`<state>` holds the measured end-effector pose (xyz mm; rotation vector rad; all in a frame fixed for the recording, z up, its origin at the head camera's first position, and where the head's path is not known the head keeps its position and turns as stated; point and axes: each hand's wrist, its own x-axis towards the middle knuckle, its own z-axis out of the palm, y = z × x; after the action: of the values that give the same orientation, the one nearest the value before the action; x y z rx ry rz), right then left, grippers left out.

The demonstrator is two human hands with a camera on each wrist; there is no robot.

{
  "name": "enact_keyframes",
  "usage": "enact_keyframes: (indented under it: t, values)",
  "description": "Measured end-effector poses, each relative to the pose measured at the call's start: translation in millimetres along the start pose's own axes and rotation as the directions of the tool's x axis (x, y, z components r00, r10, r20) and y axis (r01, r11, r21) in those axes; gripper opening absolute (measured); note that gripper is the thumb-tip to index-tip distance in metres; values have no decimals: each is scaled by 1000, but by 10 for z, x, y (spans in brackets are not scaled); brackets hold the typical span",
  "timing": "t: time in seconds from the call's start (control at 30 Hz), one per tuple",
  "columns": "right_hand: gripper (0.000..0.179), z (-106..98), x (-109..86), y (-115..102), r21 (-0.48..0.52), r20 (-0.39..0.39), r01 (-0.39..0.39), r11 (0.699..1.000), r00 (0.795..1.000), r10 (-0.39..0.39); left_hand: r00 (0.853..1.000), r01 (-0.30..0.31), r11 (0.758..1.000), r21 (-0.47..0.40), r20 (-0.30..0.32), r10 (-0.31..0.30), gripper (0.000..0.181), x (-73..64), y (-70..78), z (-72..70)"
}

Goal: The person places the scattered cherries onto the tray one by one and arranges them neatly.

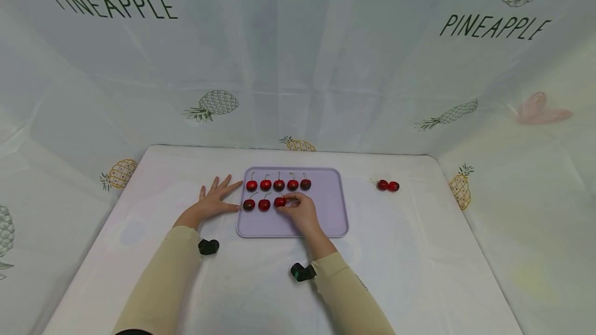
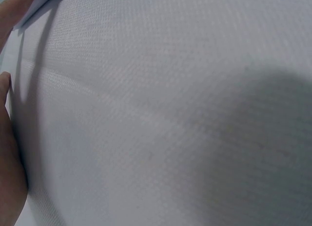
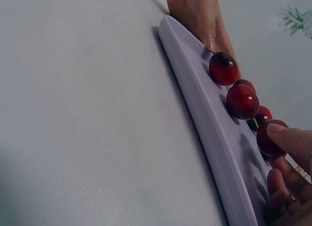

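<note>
On a lilac tray (image 1: pixel 326 211) cherries stand in two rows, several in the far row and three in the near row. My right hand (image 1: pixel 302 213) pinches the third cherry (image 1: pixel 279 202) of the near row between thumb and fingers, over the tray. In the right wrist view that same cherry (image 3: pixel 271 137) shows dark red under the thumb. My left hand (image 1: pixel 215 201) lies with spread fingers at the tray's left edge, thumb and a fingertip touching the rim. Beside the thumb sits the first near-row cherry (image 1: pixel 249 204).
Two more cherries (image 1: pixel 388 185) lie on the white tabletop (image 1: pixel 419 252), right of the tray. Behind the table hangs a pale sheet (image 1: pixel 298 66) printed with pineapples. Small black wrist cameras (image 1: pixel 302 272) sit at both sleeves.
</note>
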<state>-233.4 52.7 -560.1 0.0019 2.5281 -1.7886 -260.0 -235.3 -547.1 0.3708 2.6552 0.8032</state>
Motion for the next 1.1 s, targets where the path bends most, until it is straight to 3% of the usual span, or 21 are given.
enact_keyframes:
  t: [0.23,1.1]
  values:
    - [31,6,23,-4,-52,-8,0,999,1000,0,1000,2,1000,5,-5,-2,87,3,7,7]
    - [30,5,15,-10,-84,9,-36,996,999,37,1000,-18,1000,-23,-1,18,86,-21,-2,-8]
